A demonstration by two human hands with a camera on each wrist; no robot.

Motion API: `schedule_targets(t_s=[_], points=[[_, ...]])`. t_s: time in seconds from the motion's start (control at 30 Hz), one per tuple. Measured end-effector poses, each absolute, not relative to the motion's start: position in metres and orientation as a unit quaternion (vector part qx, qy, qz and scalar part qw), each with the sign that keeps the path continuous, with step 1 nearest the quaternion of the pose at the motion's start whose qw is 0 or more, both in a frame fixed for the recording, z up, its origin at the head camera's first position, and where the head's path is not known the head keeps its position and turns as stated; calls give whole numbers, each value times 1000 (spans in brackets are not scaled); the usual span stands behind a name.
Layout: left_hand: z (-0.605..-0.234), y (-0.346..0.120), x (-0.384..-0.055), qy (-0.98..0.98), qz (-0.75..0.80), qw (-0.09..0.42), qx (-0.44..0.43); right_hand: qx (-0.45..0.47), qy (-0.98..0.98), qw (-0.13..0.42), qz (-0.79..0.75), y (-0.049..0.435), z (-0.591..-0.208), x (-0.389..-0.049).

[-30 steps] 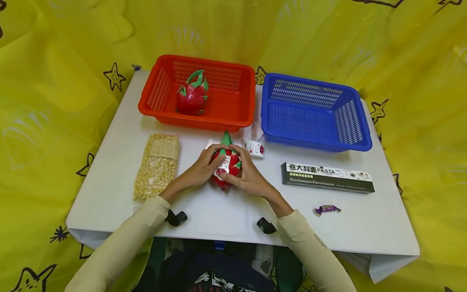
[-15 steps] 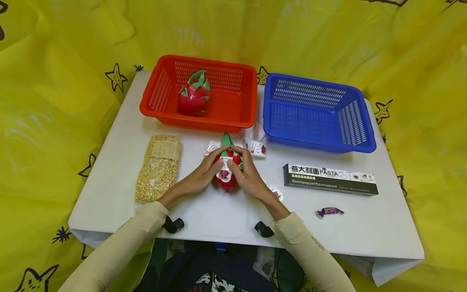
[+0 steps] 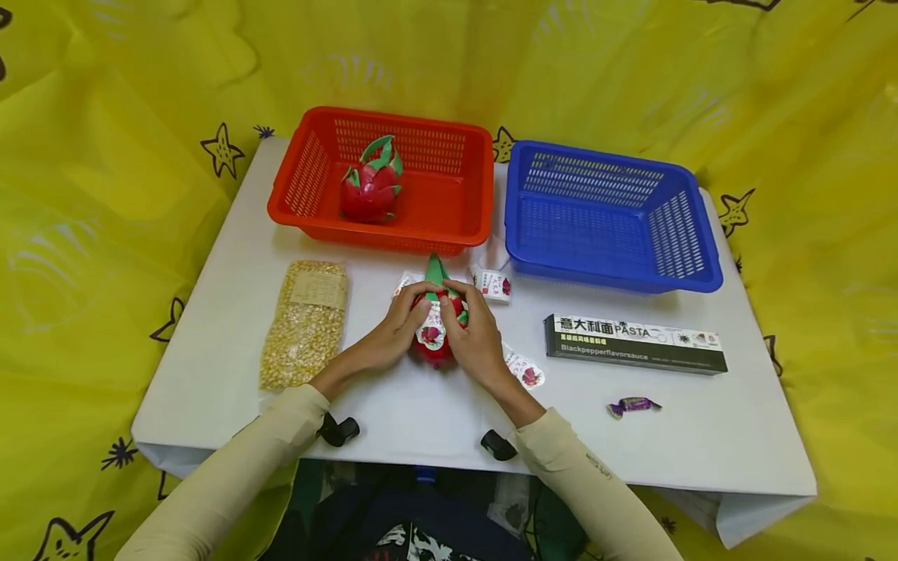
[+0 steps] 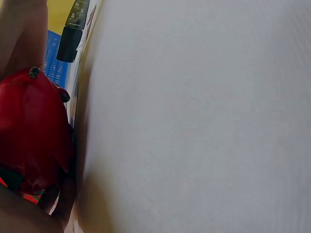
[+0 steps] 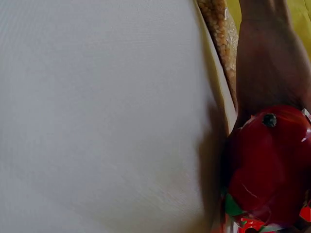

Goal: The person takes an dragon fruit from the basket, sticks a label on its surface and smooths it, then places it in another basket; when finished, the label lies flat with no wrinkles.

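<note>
Between both hands, a red dragon fruit (image 3: 436,357) with green leaf tips lies on the white table, its long leaf pointing away. A white sticker (image 3: 430,336) with a dragon fruit picture is on its upper side. My left hand (image 3: 388,336) curves round its left side, thumb at the sticker's edge. My right hand (image 3: 479,347) holds the other side, its thumb along the sticker's right edge. The left wrist view shows the smooth red base of the fruit (image 4: 34,126) close to the tabletop. In the right wrist view the fruit (image 5: 267,170) fills the lower right corner.
Another dragon fruit (image 3: 370,191) sits in the red basket (image 3: 382,235); a blue basket (image 3: 610,279) stands beside it. A bag of corn kernels (image 3: 302,339) lies left. Right are a pasta box (image 3: 634,344) and purple candy (image 3: 634,406). Printed labels (image 3: 525,372) lie by the right wrist.
The thumbs have slid from across the sticker to its sides, uncovering more of it. My right forearm has shifted slightly left, revealing the labels beside it. The fruit stays nearly in place.
</note>
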State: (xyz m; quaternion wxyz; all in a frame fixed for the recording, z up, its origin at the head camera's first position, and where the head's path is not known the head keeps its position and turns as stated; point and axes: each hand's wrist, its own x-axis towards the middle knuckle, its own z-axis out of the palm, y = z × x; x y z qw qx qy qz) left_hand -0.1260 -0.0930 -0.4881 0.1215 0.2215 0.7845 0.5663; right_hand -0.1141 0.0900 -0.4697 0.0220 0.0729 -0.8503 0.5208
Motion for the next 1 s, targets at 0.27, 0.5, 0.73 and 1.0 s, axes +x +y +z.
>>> schedule_targets(t_s=[0.27, 0.5, 0.73, 1.0], points=[[-497, -107, -131, 761, 568, 139, 281, 102, -854, -11, 509, 93, -463, -119], [-491, -90, -127, 826, 504, 106, 231, 139, -833, -96, 528, 106, -461, -110], [-482, -81, -130, 821, 532, 133, 161, 168, -854, -172, 461, 112, -449, -108], [-466, -96, -130, 858, 484, 70, 159, 127, -940, -121, 293, 90, -433, -116]])
